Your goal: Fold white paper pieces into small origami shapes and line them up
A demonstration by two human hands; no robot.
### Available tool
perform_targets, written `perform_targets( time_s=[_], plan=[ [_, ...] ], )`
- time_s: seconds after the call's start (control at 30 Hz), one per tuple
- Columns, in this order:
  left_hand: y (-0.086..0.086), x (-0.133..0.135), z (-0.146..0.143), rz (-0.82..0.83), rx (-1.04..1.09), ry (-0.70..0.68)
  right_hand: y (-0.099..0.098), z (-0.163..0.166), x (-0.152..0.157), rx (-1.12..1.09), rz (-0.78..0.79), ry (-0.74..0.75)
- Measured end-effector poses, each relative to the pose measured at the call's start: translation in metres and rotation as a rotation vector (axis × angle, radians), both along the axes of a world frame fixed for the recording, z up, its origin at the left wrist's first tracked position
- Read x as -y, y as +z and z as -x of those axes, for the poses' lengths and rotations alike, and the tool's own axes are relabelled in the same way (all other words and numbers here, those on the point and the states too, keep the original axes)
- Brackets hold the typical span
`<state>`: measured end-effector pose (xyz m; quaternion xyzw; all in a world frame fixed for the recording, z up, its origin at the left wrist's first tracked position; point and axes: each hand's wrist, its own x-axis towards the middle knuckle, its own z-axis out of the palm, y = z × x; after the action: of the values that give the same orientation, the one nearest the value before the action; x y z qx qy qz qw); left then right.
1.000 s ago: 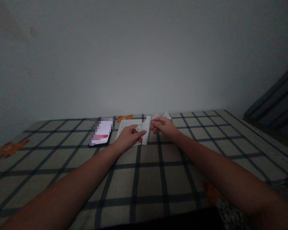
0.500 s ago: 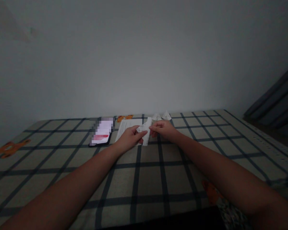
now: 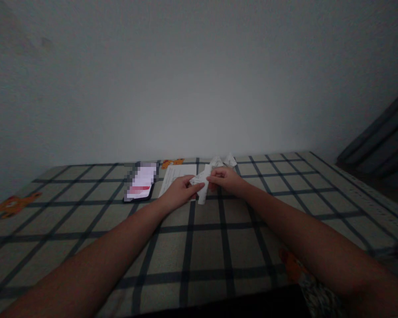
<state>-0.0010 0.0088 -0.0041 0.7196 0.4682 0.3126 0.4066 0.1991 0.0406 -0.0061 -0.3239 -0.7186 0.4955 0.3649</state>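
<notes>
Between my two hands is a folded piece of white paper (image 3: 203, 191) with print on it, held a little above the checked cloth. My left hand (image 3: 182, 191) pinches its left side, thumb on top. The fingertips of my right hand (image 3: 224, 177) are closed on its right edge. A strip of the paper hangs down toward me between the hands. Beneath and beyond my left hand lies a flat printed sheet (image 3: 177, 171). Two small folded paper pieces (image 3: 230, 160) stand just behind my right hand. Some of the fingers are hidden behind the paper.
A phone (image 3: 142, 182) with a lit, partly blurred screen lies left of the printed sheet. The checked cloth (image 3: 205, 247) has orange animal figures on it and reaches back to a pale wall (image 3: 199, 79). Dark draped fabric (image 3: 381, 132) hangs at the right.
The folded paper has shifted and tilted slightly in my hands, its lower end now a little further right and nearer me. Both hands keep their grip; the other things are unmoved.
</notes>
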Motion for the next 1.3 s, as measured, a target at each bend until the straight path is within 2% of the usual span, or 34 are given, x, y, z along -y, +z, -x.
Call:
perform_targets(
  time_s=[0.2,0.37,0.73,0.93,1.13,1.3],
  plan=[
    [0.0025,0.0005,0.0005,-0.011,-0.015,-0.015,0.0001,0.0016,0.0004,-0.008,0.008,0.037],
    [0.0015,-0.0005,0.0011,-0.004,-0.025,-0.029,0.0020,0.0033,0.0016,-0.038,0.052,-0.007],
    [0.0027,0.0021,-0.0007,0.029,-0.002,-0.044,-0.0004,0.0008,-0.0008,-0.073,0.063,0.007],
    [0.0036,0.0010,0.0006,0.002,-0.028,-0.060,-0.0002,0.0003,-0.0016,-0.078,0.026,-0.003],
    [0.0059,0.0030,-0.0014,0.015,-0.028,-0.068,-0.0013,0.0019,-0.0042,-0.099,0.114,-0.004],
    [0.0070,0.0032,-0.0012,0.017,-0.036,-0.078,-0.0010,0.0030,-0.0028,-0.104,0.079,-0.030]
  ],
)
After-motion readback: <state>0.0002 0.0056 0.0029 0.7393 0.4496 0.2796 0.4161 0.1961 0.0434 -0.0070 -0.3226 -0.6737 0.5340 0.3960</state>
